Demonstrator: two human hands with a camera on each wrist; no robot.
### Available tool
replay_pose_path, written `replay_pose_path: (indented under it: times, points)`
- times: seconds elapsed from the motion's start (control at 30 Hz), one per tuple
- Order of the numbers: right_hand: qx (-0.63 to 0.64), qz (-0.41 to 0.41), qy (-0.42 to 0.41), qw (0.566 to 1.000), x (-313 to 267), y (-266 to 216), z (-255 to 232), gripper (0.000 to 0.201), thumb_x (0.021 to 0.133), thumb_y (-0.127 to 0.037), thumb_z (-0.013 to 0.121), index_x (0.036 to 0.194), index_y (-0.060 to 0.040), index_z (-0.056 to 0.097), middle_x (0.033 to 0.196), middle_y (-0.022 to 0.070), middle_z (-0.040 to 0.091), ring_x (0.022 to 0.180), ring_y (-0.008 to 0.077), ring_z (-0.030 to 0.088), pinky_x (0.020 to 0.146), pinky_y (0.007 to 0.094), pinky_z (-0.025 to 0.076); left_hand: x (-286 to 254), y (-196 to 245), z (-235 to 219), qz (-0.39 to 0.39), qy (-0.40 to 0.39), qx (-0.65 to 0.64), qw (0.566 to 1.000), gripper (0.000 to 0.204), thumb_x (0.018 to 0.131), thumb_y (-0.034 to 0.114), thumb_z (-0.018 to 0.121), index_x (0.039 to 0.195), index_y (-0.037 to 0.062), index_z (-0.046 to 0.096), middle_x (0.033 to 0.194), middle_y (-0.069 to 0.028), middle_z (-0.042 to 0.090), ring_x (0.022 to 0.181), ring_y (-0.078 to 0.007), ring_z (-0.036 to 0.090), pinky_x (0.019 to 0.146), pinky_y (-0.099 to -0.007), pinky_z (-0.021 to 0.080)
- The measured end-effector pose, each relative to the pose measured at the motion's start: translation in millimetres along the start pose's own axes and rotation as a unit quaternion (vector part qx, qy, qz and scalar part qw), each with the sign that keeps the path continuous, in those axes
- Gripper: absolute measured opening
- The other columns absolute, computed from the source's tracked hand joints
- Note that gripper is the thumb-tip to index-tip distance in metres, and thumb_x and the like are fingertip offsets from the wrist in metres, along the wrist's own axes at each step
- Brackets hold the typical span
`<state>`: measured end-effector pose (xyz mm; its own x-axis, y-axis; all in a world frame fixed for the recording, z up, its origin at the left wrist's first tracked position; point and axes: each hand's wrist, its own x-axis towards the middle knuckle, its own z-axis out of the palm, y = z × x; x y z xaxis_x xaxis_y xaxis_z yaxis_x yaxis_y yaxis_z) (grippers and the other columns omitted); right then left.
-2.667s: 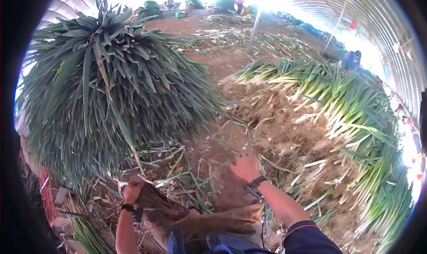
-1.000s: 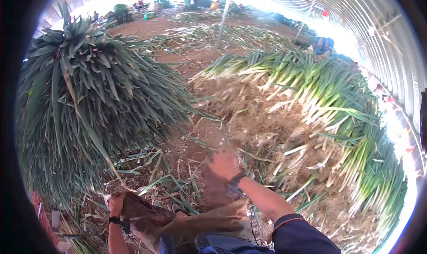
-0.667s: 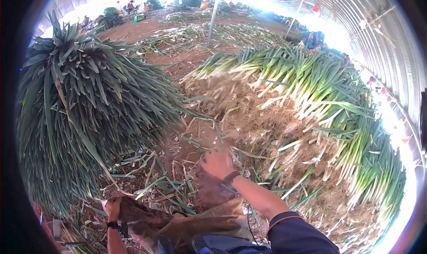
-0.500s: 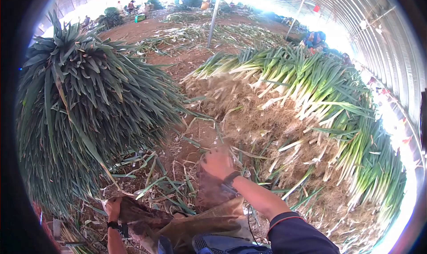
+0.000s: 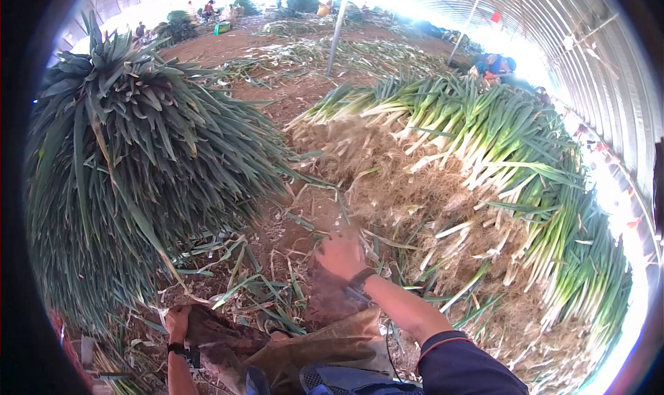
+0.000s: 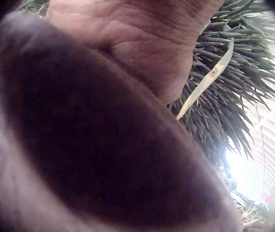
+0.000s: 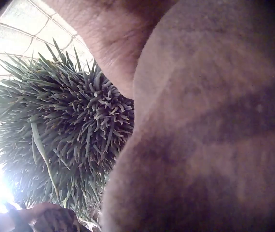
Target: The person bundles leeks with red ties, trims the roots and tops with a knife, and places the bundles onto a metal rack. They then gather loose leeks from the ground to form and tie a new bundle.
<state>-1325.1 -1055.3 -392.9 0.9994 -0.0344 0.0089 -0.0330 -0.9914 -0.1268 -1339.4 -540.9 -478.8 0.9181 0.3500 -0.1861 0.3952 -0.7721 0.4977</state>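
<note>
A brown, stained cloth (image 5: 311, 346) spreads across the person's lap. At its left corner the left hand (image 5: 178, 322) grips the bunched edge. The right hand (image 5: 342, 255) is higher and further right, fingers curled over the cloth's raised edge; its fingertips are hidden. Close up, the cloth (image 6: 103, 135) covers much of the left wrist view, beside the left palm (image 6: 142, 43). In the right wrist view the cloth (image 7: 205, 130) hangs beside the right hand (image 7: 113, 38). A large bundle of dark green leaves (image 5: 152, 160) stands beyond the left hand.
Pulled leeks (image 5: 477, 139) with white stalks lie in a curved row at the right, roots (image 5: 415, 187) inward. Loose leaves (image 5: 277, 291) litter the soil between. Further back are a metal pole (image 5: 336, 39), a green crate (image 5: 222, 28) and a crouching person (image 5: 494, 66).
The head view has turned to the right, so the bundle and leek row sit further left. Both hands keep hold of the cloth. The crouching person at the back right has changed posture slightly.
</note>
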Motion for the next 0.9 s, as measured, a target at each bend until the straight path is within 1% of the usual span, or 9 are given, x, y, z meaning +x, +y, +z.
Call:
replay_pose_path:
  times: [0.13, 0.27, 0.37, 0.47, 0.53, 0.63, 0.77, 0.83, 0.9]
  points:
    - [-0.006, -0.004, 0.009, 1.0, 0.8, 1.1, 3.0, 0.046, 0.09, -0.045, 0.057, 0.104, -0.0028, 0.069, 0.119, 0.0174, 0.06, 0.118, 0.0358, 0.053, 0.092, 0.0496, 0.05, 3.4, -3.0, 0.5, -0.013, -0.011, 0.014, 1.0, 0.045, 0.076, 0.046, 0.066, 0.102, 0.0113, 0.077, 0.101, -0.0192, 0.072, 0.099, -0.0367, 0.068, 0.087, -0.0419, 0.051]
    - [0.011, -0.003, 0.001, 1.0, 1.3, 0.4, 2.9, 0.046, 0.09, -0.045, 0.057, 0.104, -0.0026, 0.069, 0.12, 0.0176, 0.059, 0.119, 0.0363, 0.053, 0.094, 0.0502, 0.049, 1.0, 0.4, -2.1, -0.026, -0.022, 0.012, 0.999, 0.046, 0.076, 0.048, 0.066, 0.103, 0.012, 0.077, 0.102, -0.0187, 0.072, 0.099, -0.0364, 0.068, 0.088, -0.0421, 0.051]
    - [0.01, 0.003, 0.006, 1.0, 1.3, -1.9, 1.3, 0.046, 0.09, -0.044, 0.057, 0.104, -0.0026, 0.069, 0.12, 0.0177, 0.059, 0.12, 0.0371, 0.052, 0.094, 0.0503, 0.049, -3.2, 4.9, -4.6, -0.027, -0.01, 0.013, 1.0, 0.047, 0.076, 0.049, 0.066, 0.103, 0.0117, 0.076, 0.102, -0.019, 0.072, 0.099, -0.0364, 0.068, 0.088, -0.0419, 0.051]
    - [0.0, 0.001, 0.012, 1.0, 0.9, -2.4, 1.4, 0.045, 0.09, -0.044, 0.056, 0.103, -0.0027, 0.069, 0.121, 0.0176, 0.059, 0.122, 0.0377, 0.051, 0.096, 0.052, 0.047, -6.2, 7.7, -7.3, -0.01, -0.011, 0.004, 1.0, 0.048, 0.076, 0.049, 0.066, 0.104, 0.0112, 0.076, 0.101, -0.0194, 0.072, 0.1, -0.0363, 0.068, 0.088, -0.0421, 0.051]
    - [0.018, 0.007, 0.002, 1.0, 2.3, -1.4, 3.4, 0.046, 0.09, -0.044, 0.056, 0.104, -0.0031, 0.069, 0.123, 0.0175, 0.058, 0.123, 0.0381, 0.049, 0.101, 0.0544, 0.043, -4.4, 6.7, -5.7, -0.019, -0.012, 0.007, 1.0, 0.048, 0.076, 0.049, 0.066, 0.103, 0.0109, 0.076, 0.101, -0.0196, 0.072, 0.1, -0.0364, 0.068, 0.088, -0.042, 0.051]
    - [0.034, 0.015, -0.017, 0.999, 3.5, -0.9, 4.8, 0.046, 0.09, -0.045, 0.056, 0.106, -0.0036, 0.069, 0.123, 0.0174, 0.058, 0.123, 0.038, 0.049, 0.103, 0.0551, 0.04, -0.8, 3.8, -3.3, -0.024, -0.013, 0.012, 1.0, 0.048, 0.075, 0.049, 0.067, 0.103, 0.0105, 0.076, 0.101, -0.0198, 0.072, 0.099, -0.0366, 0.068, 0.088, -0.0419, 0.051]
    - [0.015, 0.011, -0.012, 1.0, 2.4, -0.9, 3.0, 0.046, 0.089, -0.045, 0.056, 0.107, -0.0041, 0.068, 0.122, 0.0171, 0.059, 0.123, 0.0372, 0.05, 0.099, 0.054, 0.043, -1.3, 3.3, -2.3, -0.022, -0.006, 0.016, 1.0, 0.047, 0.075, 0.048, 0.067, 0.102, 0.0101, 0.077, 0.1, -0.0199, 0.072, 0.098, -0.0371, 0.069, 0.087, -0.0417, 0.051]
    - [-0.003, 0.004, -0.002, 1.0, 2.5, -1.0, 3.5, 0.046, 0.089, -0.045, 0.056, 0.108, -0.0043, 0.068, 0.121, 0.0166, 0.059, 0.121, 0.0367, 0.051, 0.096, 0.0532, 0.045, -2.9, 4.5, -3.5, -0.019, -0.007, 0.01, 1.0, 0.047, 0.075, 0.048, 0.067, 0.101, 0.01, 0.077, 0.099, -0.0199, 0.072, 0.097, -0.0371, 0.069, 0.087, -0.0418, 0.051]
    - [-0.001, 0.005, -0.005, 1.0, 2.7, -0.8, 3.7, 0.046, 0.089, -0.045, 0.056, 0.108, -0.0045, 0.068, 0.12, 0.0163, 0.06, 0.12, 0.0366, 0.052, 0.096, 0.0534, 0.045, -3.8, 5.2, -4.4, -0.016, -0.007, 0.004, 1.0, 0.047, 0.075, 0.048, 0.067, 0.101, 0.01, 0.077, 0.098, -0.0199, 0.073, 0.097, -0.0372, 0.069, 0.086, -0.0419, 0.051]
